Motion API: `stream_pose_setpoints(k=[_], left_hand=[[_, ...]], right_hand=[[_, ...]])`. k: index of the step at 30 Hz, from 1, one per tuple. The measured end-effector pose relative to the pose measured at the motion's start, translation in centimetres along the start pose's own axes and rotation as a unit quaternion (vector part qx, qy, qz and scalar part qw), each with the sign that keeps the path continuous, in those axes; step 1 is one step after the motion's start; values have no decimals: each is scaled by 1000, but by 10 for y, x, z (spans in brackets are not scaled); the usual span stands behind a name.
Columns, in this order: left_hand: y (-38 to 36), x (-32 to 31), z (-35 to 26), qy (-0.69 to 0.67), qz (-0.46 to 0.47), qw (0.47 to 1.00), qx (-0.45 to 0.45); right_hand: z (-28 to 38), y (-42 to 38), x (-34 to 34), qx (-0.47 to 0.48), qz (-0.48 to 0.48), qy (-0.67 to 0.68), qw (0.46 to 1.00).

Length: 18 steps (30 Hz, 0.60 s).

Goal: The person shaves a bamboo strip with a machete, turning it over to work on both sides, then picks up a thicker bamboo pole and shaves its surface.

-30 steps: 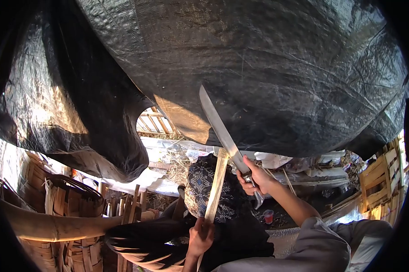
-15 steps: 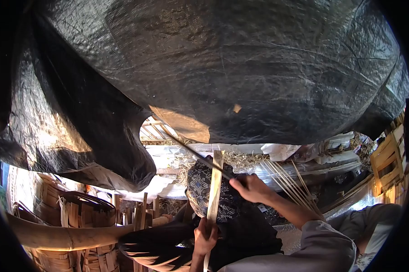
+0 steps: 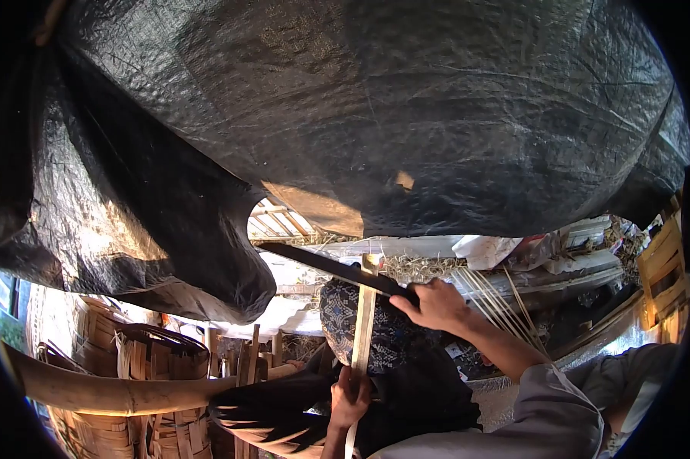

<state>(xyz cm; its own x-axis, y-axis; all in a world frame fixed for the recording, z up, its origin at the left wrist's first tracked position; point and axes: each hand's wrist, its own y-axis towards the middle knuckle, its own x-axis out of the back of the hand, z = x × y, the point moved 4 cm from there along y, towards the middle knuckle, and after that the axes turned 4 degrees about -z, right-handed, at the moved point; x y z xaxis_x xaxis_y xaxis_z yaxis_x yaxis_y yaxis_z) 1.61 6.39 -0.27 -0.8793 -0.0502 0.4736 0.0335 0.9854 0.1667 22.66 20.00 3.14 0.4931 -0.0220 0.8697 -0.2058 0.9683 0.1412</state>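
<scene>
Both hands are closed: the left hand [image 3: 349, 399] grips the lower part of a pale, near-upright bamboo strip [image 3: 362, 336], and the right hand [image 3: 435, 306] is wrapped around the handle end of a machete [image 3: 314, 261], hiding the handle. Largest of all, a black plastic tarp [image 3: 452, 130] hangs across the upper view, its lower edge sagging above the work. At left, a thick bamboo pole [image 3: 115, 395] runs in front of a woven bamboo basket [image 3: 161, 361]; nearer the middle, patterned cloth [image 3: 339, 315] lies behind the strip. The blade crosses the strip just below its top; whether its edge bites in, I cannot tell. A sudden split or a slip along the grain could send the blade down toward the left fingers. The tip appears just beside the tarp's hanging fold, so a wide leftward swing might snag. Most room seems to lie along the strip between the hands; thin slivers [image 3: 492, 297] crowd the right forearm.
</scene>
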Motion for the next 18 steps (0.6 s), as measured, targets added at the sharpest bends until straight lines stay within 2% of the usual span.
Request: stream_pose_setpoints(k=[1,2,4,5,7,11,12,13,15,18], left_hand=[[0,0,-1,1,-1,1000,0],[0,0,0,-12,11,999,29],[1,-1,2,-25,22,998,59],[0,0,3,-8,27,999,40],[-2,1,2,11,35,999,22],[-4,2,4,10,48,997,65],[-5,2,4,12,42,996,71],[-5,2,4,11,41,997,72],[-5,1,9,-24,31,991,131],[-6,-1,14,-32,34,989,138]], right_hand=[[5,-3,1,20,4,20,1000],[8,-9,3,3,51,22,998],[11,-17,3,83,1,-40,996],[11,-16,2,82,2,-37,996],[8,-14,3,29,78,-73,994],[-2,4,10,-19,12,-46,999],[-4,5,9,-6,-31,-29,999],[-7,5,3,-7,-13,-14,1000],[0,-2,1,11,13,1,1000],[0,-14,-5,46,28,-16,998]])
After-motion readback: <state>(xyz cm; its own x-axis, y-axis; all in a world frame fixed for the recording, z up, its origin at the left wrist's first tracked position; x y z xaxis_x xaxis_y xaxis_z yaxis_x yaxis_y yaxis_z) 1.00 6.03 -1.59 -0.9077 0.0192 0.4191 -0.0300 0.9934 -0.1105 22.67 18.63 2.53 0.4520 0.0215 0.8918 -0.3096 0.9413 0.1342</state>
